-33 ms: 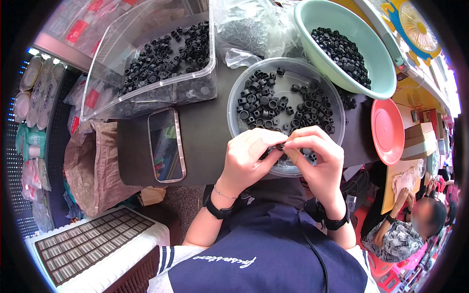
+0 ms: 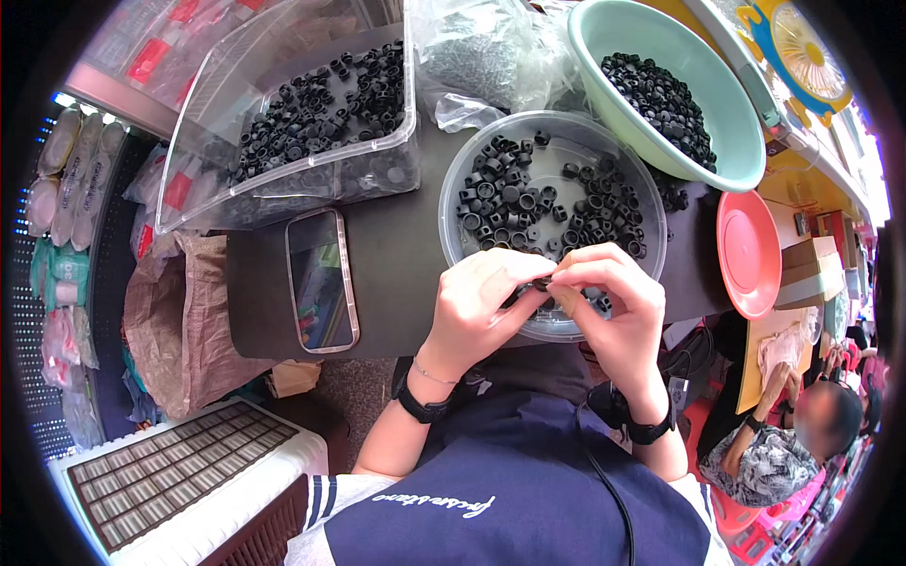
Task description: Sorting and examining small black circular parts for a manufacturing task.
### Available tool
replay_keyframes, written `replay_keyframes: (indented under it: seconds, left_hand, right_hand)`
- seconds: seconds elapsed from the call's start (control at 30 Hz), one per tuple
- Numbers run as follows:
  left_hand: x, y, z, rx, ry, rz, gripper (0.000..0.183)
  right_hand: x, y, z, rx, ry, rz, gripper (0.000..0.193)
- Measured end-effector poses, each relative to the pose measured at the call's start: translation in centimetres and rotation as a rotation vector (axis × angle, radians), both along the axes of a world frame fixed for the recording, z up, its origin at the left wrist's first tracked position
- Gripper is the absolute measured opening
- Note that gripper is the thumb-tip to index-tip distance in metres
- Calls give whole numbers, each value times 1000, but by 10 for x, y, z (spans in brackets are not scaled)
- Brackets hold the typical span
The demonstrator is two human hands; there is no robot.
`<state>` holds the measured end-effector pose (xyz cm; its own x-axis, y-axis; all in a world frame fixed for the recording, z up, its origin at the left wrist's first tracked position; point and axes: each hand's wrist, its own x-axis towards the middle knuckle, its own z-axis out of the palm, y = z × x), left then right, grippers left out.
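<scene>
Over the near side of a round clear tub, my left hand and my right hand meet at the fingertips. Both are closed in a pinch around one small black plastic part, mostly covered by the fingers. Inside the tub, loose black plastic parts shaped like short caps and rings lie in two heaps with a bare strip of tub floor between them. A few more parts show beneath my right hand.
A clear bin of black caps stands at the back left. A mint basin of smaller black pieces is back right, beside a red plate. A phone lies left; a clear bag sits behind. Another person sits far right.
</scene>
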<state>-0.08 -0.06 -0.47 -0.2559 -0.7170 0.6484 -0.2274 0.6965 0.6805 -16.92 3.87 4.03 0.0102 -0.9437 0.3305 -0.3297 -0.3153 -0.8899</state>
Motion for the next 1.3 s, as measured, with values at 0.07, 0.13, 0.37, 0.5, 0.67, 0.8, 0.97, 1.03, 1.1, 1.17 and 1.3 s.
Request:
replay_keyframes:
  seconds: [0.07, 0.13, 0.37, 0.5, 0.67, 0.8, 0.97, 1.03, 1.1, 1.17, 1.3]
  left_hand:
    - [0, 1, -2, -3, 17, -10, 27]
    - [0, 1, -2, -4, 4, -35, 28]
    - [-1, -2, 7, -84, -23, -30, 32]
    - [-2, 2, 7, -24, 11, -17, 32]
    - [-8, 2, -1, 27, 171, -40, 32]
    - [-2, 2, -2, -11, 79, -23, 33]
    - [-1, 2, -6, -50, 46, -18, 35]
    - [-1, 3, -7, 19, 76, -55, 33]
    - [-1, 3, -1, 0, 75, -63, 31]
    - [-1, 2, 1, -20, 74, -67, 30]
    - [0, 0, 3, -88, 74, -54, 30]
  right_hand:
    - [-1, 1, 1, 58, -77, -1, 19]
    - [-5, 1, 1, 143, -179, 8, 18]
    - [-10, 2, -2, 185, -240, 4, 18]
    - [-11, 1, 0, 189, -211, -7, 17]
    - [-12, 1, 6, 176, -90, -14, 17]
    - [-10, -2, 9, 125, 28, -25, 17]
    - [1, 2, 8, 214, -201, -75, 18]
    - [3, 3, 2, 194, -350, -20, 21]
    - [0, 4, -5, 115, -265, 15, 22]
    - [-1, 4, -4, 94, -230, -24, 22]
    - [-5, 2, 3, 217, -341, 25, 18]
